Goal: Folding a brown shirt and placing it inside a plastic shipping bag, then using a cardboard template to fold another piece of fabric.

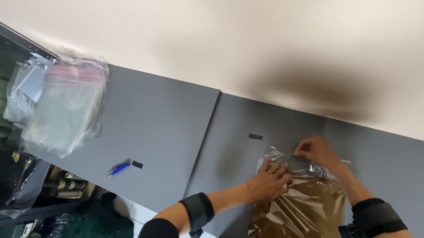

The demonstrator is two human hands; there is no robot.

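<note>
Your left hand [269, 179] lies flat, fingers spread, on the clear plastic bag [298, 216] of brown stuff at the grey surface [165, 129] edge nearest you; right hand [317, 150] pinches its top. Bag overhangs the edge, so if you ease off w/ the left it could slide off.
</note>
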